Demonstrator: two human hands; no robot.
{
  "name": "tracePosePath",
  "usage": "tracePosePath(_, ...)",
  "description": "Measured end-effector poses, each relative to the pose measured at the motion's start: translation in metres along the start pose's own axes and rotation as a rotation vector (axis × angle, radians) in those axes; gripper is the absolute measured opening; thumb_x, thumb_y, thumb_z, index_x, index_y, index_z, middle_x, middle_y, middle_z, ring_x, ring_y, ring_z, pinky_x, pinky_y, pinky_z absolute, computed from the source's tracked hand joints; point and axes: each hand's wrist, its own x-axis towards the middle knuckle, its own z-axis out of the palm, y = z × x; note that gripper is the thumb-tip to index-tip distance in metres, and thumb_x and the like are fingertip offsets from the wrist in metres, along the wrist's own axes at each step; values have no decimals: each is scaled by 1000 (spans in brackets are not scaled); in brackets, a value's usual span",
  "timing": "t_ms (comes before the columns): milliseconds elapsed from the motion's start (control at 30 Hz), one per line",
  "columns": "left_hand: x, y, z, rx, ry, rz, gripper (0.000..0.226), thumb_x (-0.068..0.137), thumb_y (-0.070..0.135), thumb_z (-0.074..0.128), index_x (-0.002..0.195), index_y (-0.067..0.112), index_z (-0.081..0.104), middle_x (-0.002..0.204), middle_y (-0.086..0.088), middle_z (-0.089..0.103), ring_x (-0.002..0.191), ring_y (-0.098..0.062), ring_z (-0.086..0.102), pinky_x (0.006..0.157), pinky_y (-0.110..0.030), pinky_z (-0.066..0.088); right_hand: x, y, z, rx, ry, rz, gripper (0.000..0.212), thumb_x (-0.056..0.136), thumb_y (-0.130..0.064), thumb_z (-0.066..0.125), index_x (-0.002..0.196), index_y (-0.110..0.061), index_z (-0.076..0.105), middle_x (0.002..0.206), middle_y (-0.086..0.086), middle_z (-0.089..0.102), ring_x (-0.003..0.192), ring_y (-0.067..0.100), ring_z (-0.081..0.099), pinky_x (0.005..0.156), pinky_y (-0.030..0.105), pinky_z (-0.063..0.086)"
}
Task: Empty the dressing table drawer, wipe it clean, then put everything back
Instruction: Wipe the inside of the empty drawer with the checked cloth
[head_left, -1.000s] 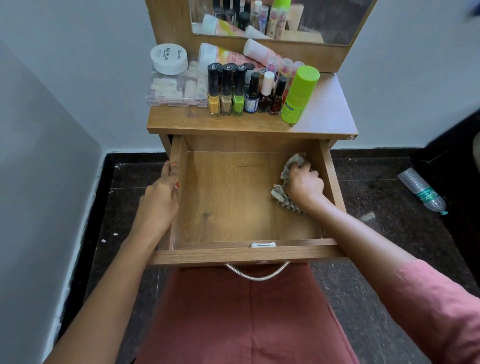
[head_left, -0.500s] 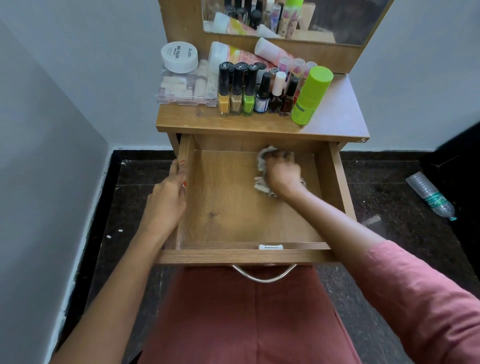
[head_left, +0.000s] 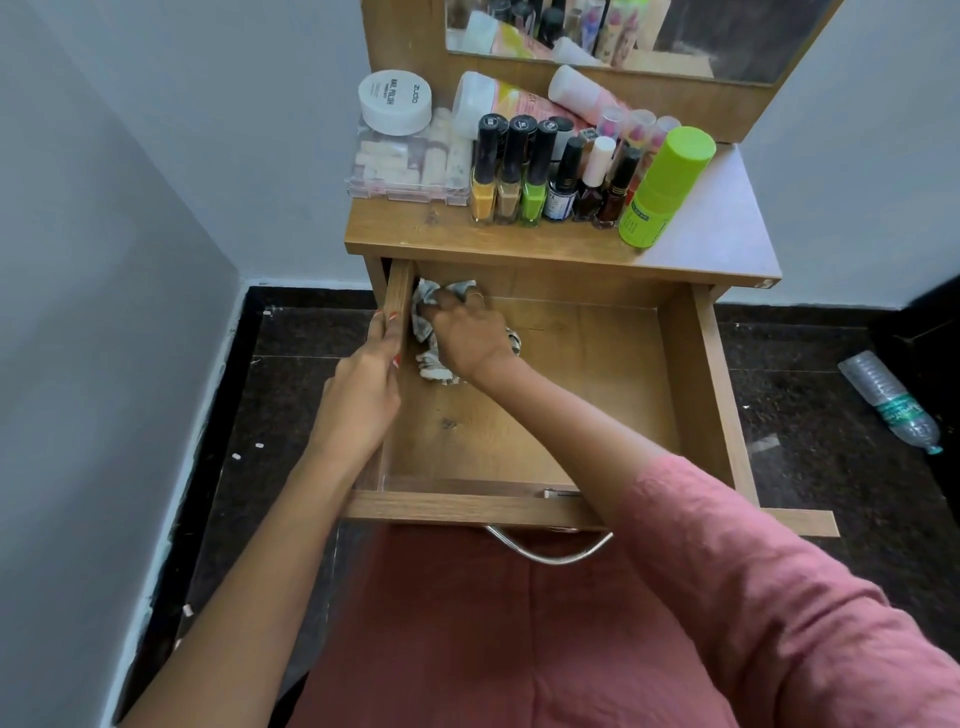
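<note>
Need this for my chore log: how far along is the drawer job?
Done: the drawer is emptied; nail polish bottles and a green bottle sit on the tabletop. In hand: the right hand holds a cloth in the back left corner while the left hand grips the left side wall. Left: perhaps more wiping, then putting everything back.

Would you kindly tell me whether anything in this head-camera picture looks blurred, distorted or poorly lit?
Head view: soft, even light, no strong glare; the right hand and its crumpled grey-white cloth are slightly motion-blurred; the wide-angle lens splays the open wooden drawer and leans the walls; the lime-green bottle is sharp.
</note>
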Motion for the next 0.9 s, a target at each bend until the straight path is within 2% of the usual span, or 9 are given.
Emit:
tracePosePath(133,0,-1,0,2,-9,-16,49,94,3,34,141,17,32,154,-2,18,130,-33,40,99,-53,40,-14,0,0,13,-74,-83,45,91,-14,49,136,-20,42,145,4,33,132,33,31,95,40,44)
tracePosePath(267,1,-1,0,13,-13,-31,47,94,3,34,140,15,34,154,-1,18,127,-35,43,96,-54,41,-48,-7,0,-3,-177,-237,49,87,-20,57,134,-18,43,142,2,34,128,28,36,91,36,46)
tracePosePath(367,0,1,1,24,0,-41,45,94,2,35,137,13,37,153,0,19,125,-35,46,93,-53,44,-71,-9,2,-34,-246,-363,45,89,-14,53,132,-24,46,139,-1,36,127,23,38,89,35,47)
tracePosePath(500,0,1,2,6,9,-48,46,95,3,35,139,16,36,153,3,19,128,-31,44,96,-52,42,-82,-4,1,-49,-277,-492,49,90,-4,43,128,-34,50,141,-9,36,127,19,34,71,30,43)
tracePosePath(600,0,0,2,-6,14,-51,47,95,3,35,140,17,34,153,4,19,128,-29,44,99,-50,42,-84,11,2,-47,-292,-546,50,88,-4,46,125,-36,53,141,-16,38,130,18,30,67,28,41)
tracePosePath(700,1,0,3,-12,16,-45,48,95,2,35,141,17,32,153,2,20,130,-27,42,102,-48,40,-86,44,1,-14,-292,-445,45,87,-11,54,125,-37,53,143,-18,35,136,17,25,68,26,40)
tracePosePath(800,1,0,3,-19,20,-38,48,95,1,35,141,15,32,153,1,20,132,-27,39,104,-50,38,-91,91,-6,24,-247,-180,45,91,-14,49,130,-37,48,147,-16,30,133,19,28,75,30,43)
tracePosePath(900,1,0,3,-11,19,-35,48,95,1,35,141,14,32,153,0,20,132,-28,39,104,-50,38,-99,128,-6,77,-161,93,48,91,-17,50,133,-37,43,148,-6,30,126,29,35,83,37,45)
